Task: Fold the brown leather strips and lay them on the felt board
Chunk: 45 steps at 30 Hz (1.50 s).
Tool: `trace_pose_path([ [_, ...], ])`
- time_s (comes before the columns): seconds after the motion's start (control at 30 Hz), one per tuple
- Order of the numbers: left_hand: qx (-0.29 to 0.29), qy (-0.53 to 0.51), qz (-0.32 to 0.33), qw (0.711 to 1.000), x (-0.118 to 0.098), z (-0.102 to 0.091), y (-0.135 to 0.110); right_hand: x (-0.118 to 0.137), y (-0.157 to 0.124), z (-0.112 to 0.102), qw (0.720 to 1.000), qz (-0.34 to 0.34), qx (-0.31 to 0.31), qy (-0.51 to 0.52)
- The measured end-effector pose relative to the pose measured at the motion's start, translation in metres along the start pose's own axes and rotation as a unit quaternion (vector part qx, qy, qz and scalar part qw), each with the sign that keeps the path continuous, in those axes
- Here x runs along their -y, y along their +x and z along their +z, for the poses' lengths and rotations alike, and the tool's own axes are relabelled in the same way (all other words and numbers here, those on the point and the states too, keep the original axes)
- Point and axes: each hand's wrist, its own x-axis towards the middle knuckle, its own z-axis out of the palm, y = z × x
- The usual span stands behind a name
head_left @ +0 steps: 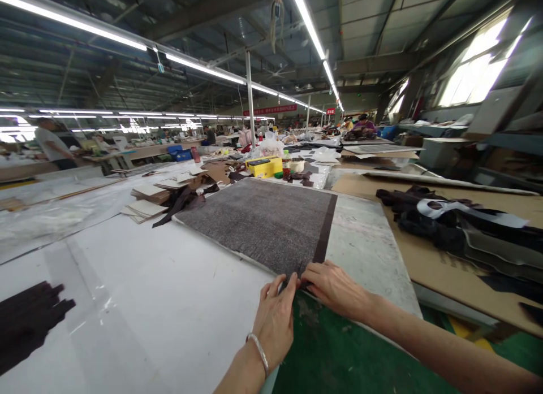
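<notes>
A grey speckled fabric panel [258, 219] lies flat on the table, with a dark brown strip [326, 227] along its right edge. Its nearest corner is at the table's front edge, under my fingers. My left hand [275, 312], with a bracelet [258, 351] at the wrist, is closed on the fabric at that corner, fingertips pressed down. Just right of it, my right hand [333, 284] pinches the fabric's edge near the lower end of the brown strip. The fingertips of both hands nearly meet and partly hide the corner.
Dark cloth pieces [29, 320] lie on the white tabletop [161, 303] at left. Behind the panel are stacked boards [148, 199], a yellow box [265, 167] and a bottle [287, 167]. Cardboard [399, 213] at right bears dark fabric [441, 224]. Other people work farther back.
</notes>
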Motion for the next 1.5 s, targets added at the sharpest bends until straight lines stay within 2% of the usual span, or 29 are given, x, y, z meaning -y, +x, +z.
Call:
trace_pose_path([
  [0.27,-0.001,0.002,-0.012,1.000,0.002,0.002,0.001,-0.016,-0.001,0.003,0.993,-0.115,-0.019,0.031],
  [0.53,-0.003,0.000,-0.011,1.000,0.001,0.002,-0.001,-0.022,0.000,0.010,0.990,-0.133,-0.055,-0.007],
  [0.63,-0.003,0.004,-0.011,1.000,0.000,0.002,-0.002,-0.024,-0.006,0.016,0.989,-0.120,-0.083,-0.010],
  [0.83,-0.008,0.010,0.001,1.000,-0.002,0.000,-0.003,-0.023,-0.022,0.029,0.985,-0.053,-0.162,-0.006],
  [1.0,-0.004,0.010,0.012,1.000,-0.005,-0.005,-0.004,-0.023,-0.027,0.036,0.973,-0.021,-0.226,0.031],
  [1.2,-0.002,0.006,0.012,1.000,-0.007,-0.007,-0.005,-0.030,-0.020,0.034,0.960,0.037,-0.247,0.129],
  [1.5,-0.003,-0.003,0.011,1.000,-0.007,-0.008,-0.005,-0.035,-0.011,0.030,0.950,0.062,-0.262,0.162],
])
